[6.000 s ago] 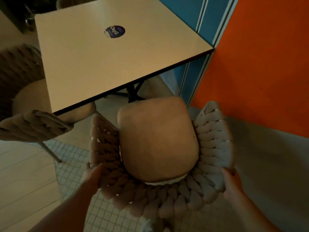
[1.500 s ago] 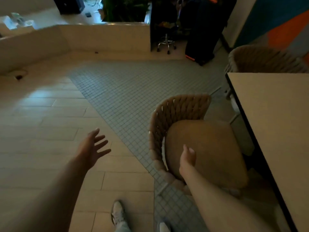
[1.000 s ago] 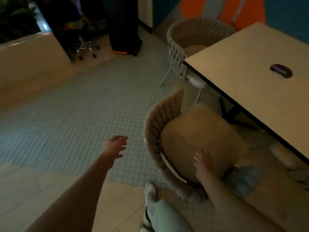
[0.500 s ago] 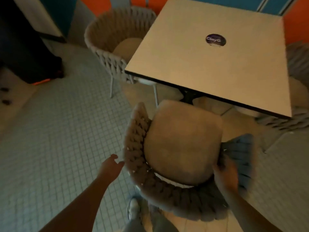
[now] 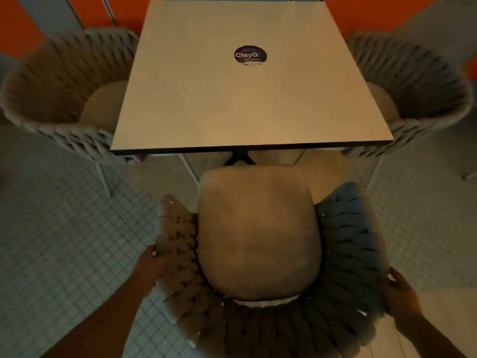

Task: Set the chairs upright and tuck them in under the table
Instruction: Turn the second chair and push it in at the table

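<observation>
A woven rope chair with a tan seat cushion stands upright right below me, facing the near edge of the square white table. The cushion's front edge lies just short of the tabletop. My left hand grips the outside of the chair's left arm. My right hand grips the outside of its right arm. Two more woven chairs stand upright, one at the table's left side and one at its right side, both pushed partly under the top.
A round dark sticker sits on the tabletop. The table's black pedestal base shows under the near edge. Orange and blue wall panels run behind the table. Small grey floor tiles lie on both sides.
My view swung to face the table squarely. My left hand, free beside the chair half a second ago, now grips its left arm. My right hand shifted to the right arm's outside.
</observation>
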`<state>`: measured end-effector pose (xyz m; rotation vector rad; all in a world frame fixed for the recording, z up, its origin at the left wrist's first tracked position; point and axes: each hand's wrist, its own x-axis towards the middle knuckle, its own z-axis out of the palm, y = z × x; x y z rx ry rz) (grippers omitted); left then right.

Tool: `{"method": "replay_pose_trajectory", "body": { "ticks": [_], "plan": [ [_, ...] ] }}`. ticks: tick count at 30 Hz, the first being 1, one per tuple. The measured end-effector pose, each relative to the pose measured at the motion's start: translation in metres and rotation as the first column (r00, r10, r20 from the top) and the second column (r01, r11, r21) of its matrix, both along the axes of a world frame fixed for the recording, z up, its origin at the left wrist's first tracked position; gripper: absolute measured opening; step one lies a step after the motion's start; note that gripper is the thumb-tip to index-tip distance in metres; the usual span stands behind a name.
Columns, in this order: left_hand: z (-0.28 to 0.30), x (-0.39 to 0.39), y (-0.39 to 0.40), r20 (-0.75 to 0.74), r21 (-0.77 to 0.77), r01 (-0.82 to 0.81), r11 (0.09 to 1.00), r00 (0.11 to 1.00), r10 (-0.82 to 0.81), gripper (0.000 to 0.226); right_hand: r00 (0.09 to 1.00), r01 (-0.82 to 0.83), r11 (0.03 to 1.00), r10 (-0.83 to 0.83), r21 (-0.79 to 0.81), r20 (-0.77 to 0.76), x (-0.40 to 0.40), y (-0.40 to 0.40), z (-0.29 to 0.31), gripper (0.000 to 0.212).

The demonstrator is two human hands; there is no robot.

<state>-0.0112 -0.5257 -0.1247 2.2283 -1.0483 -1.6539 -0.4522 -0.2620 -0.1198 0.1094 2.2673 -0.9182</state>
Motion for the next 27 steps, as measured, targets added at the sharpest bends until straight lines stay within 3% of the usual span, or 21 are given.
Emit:
{"method": "replay_pose_trajectory", "body": {
  "ticks": [10, 18, 27],
  "plan": [
    [-0.013, 0.002, -0.008, -0.055, 0.03, -0.051, 0.998, 0.997, 0.052, 0.06, 0.998, 0.059, 0.997, -0.061, -0.044, -0.029, 0.011, -0.006, -0.002, 0.051],
    [-0.017, 0.008, -0.007, -0.062, 0.013, -0.071, 0.997, 0.995, 0.072, 0.045, 1.0, 0.017, 0.998, -0.018, -0.058, -0.008, 0.012, -0.006, -0.002, 0.051],
    [-0.018, 0.012, -0.009, -0.033, -0.006, -0.053, 0.999, 0.998, 0.053, 0.047, 0.999, -0.015, 0.998, 0.013, -0.063, -0.037, 0.017, -0.01, 0.001, 0.051]
  ]
}}
